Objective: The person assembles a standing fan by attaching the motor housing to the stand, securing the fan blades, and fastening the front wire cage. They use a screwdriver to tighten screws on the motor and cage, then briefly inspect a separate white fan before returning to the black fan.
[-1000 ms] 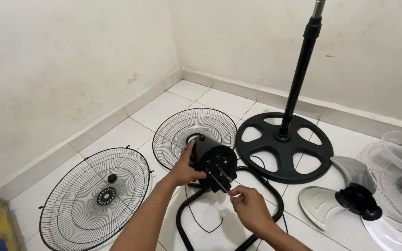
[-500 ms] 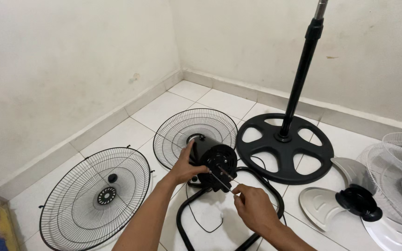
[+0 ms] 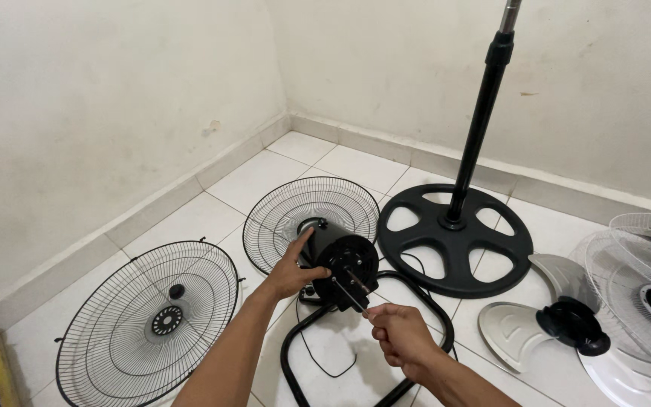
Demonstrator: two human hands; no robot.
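Note:
My left hand (image 3: 293,270) grips the side of a black fan motor housing (image 3: 340,260), which sits on the white tiled floor with its round face turned toward me. My right hand (image 3: 397,335) pinches a thin screwdriver (image 3: 348,292) whose shaft reaches up to the motor's face. A black cord (image 3: 318,358) runs from the motor across the tile. A black tubular frame (image 3: 299,362) loops around the floor beneath both hands.
A black wire guard (image 3: 307,215) lies behind the motor and a larger one (image 3: 148,320) lies to the left. A black stand base with pole (image 3: 453,234) is behind right. Silver fan blades (image 3: 551,324) and white guards (image 3: 642,286) lie at right. Walls meet at the corner.
The view has shifted slightly. My right hand has drawn a little toward me along the tool; the left hand keeps its hold on the motor.

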